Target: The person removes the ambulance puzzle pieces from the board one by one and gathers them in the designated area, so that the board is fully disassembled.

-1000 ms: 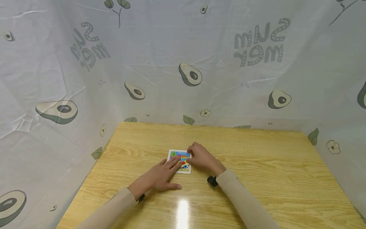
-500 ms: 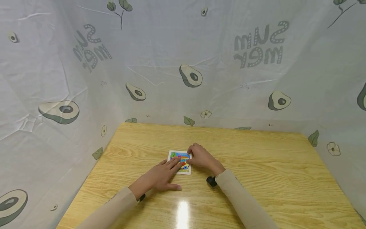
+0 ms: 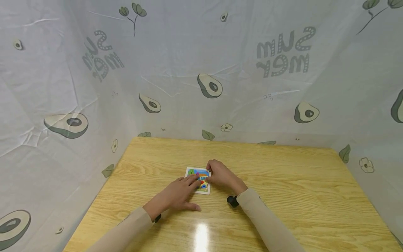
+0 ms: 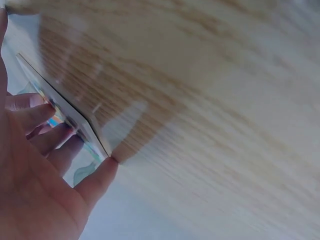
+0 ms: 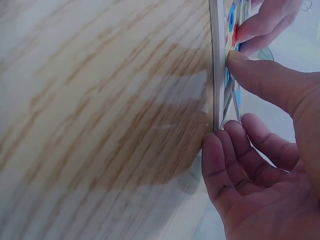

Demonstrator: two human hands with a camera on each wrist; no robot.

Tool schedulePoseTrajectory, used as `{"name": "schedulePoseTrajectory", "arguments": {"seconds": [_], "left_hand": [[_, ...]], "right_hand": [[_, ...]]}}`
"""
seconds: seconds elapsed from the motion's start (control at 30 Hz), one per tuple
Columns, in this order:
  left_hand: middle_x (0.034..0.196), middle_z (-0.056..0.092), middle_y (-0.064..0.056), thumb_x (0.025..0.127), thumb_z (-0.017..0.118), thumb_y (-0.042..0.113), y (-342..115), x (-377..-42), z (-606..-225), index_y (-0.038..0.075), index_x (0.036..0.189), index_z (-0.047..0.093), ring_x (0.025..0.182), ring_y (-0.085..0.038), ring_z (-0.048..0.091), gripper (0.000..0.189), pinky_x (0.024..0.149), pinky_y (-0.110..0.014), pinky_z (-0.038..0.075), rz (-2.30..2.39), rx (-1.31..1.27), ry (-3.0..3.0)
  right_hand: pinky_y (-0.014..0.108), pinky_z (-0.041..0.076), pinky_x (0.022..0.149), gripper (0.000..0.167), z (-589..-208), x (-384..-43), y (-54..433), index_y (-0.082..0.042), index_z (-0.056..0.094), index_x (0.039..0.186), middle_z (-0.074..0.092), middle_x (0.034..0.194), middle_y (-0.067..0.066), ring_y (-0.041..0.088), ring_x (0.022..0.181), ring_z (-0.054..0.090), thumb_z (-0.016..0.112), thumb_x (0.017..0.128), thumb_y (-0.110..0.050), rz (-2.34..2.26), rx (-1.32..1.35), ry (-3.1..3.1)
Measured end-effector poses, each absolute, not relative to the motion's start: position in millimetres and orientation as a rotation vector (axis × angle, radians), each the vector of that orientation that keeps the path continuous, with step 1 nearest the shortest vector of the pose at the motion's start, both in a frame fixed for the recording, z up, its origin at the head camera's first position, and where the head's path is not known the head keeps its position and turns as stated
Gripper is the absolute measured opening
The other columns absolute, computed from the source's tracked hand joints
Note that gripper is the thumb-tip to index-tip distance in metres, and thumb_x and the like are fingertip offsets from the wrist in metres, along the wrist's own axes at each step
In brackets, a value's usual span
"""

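A small square picture puzzle [image 3: 204, 189] in a white frame lies on the wooden table, with a colourful vehicle printed on it. My left hand [image 3: 179, 194] rests on its left part with fingers nearly straight, covering some of the picture. In the left wrist view, that thumb [image 4: 101, 181] is stretched out to the tabletop beside the frame. My right hand [image 3: 222, 174] is at the upper right corner, fingers curled. Between its thumb and fingers, a thin puzzle piece [image 5: 228, 107] stands tilted out of the frame in the right wrist view; the fingers partly hide it.
The wood-grain table [image 3: 283, 189] extends around the puzzle on all sides. A pale curtain [image 3: 176, 56] printed with avocados hangs behind it and along both sides. A bright light reflection [image 3: 201, 236] lies on the tabletop near the front.
The whole head view has shifted slightly, so everything sits a little lower. Both hands keep their places on the puzzle, with no other clear movement.
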State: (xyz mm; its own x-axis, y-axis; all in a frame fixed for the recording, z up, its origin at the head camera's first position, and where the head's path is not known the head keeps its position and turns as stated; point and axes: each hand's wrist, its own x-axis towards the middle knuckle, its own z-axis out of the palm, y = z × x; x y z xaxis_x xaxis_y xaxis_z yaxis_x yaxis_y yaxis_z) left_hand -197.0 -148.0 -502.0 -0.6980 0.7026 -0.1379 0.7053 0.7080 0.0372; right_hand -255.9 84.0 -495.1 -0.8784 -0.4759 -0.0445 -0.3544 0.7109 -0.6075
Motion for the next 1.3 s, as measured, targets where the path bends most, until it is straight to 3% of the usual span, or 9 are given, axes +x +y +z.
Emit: {"name": "schedulePoseTrajectory", "arguments": {"seconds": [0.4, 0.77, 1.1, 1.3], "left_hand": [[0.173, 0.034, -0.005, 0.092, 0.049, 0.085, -146.5, -202.6, -501.2, 0.025, 0.163, 0.037, 0.158, -0.031, 0.038, 0.094, 0.119, -0.056, 0.046, -0.016, 1.12, 2.772], [0.173, 0.033, -0.008, 0.094, 0.05, 0.082, -142.4, -200.5, -501.3, 0.021, 0.163, 0.038, 0.157, -0.033, 0.038, 0.093, 0.12, -0.056, 0.045, -0.016, 1.128, 2.775], [0.177, 0.025, -0.006, 0.094, 0.054, 0.079, -145.4, -200.1, -498.3, 0.025, 0.166, 0.032, 0.161, -0.033, 0.031, 0.092, 0.126, -0.059, 0.038, 0.089, 1.063, 2.698], [0.177, 0.022, -0.005, 0.099, 0.057, 0.069, -146.2, -201.2, -494.9, 0.024, 0.166, 0.033, 0.162, -0.031, 0.03, 0.084, 0.127, -0.056, 0.038, 0.119, 1.07, 2.678]], "right_hand": [[0.034, 0.049, 0.078, 0.03, -495.2, -256.7, 83.6, -0.003, 0.062, 0.11, 0.062, 0.1, 0.008, 0.017, 0.083, 0.052, 0.083, 0.091, -0.013, -0.926, -0.675, 2.683], [0.036, 0.051, 0.083, 0.035, -494.1, -254.3, 84.5, 0.0, 0.065, 0.12, 0.062, 0.104, 0.008, 0.018, 0.089, 0.053, 0.082, 0.091, -0.012, -0.912, -0.677, 2.719], [0.036, 0.057, 0.08, 0.017, -497.9, -251.4, 85.4, -0.007, 0.069, 0.114, 0.07, 0.097, 0.006, 0.015, 0.086, 0.062, 0.067, 0.099, -0.001, -1.021, -0.695, 2.745], [0.037, 0.059, 0.083, 0.012, -494.4, -248.4, 83.5, -0.012, 0.069, 0.11, 0.072, 0.098, 0.003, 0.013, 0.088, 0.065, 0.068, 0.1, -0.004, -1.129, -0.609, 2.761]]}}
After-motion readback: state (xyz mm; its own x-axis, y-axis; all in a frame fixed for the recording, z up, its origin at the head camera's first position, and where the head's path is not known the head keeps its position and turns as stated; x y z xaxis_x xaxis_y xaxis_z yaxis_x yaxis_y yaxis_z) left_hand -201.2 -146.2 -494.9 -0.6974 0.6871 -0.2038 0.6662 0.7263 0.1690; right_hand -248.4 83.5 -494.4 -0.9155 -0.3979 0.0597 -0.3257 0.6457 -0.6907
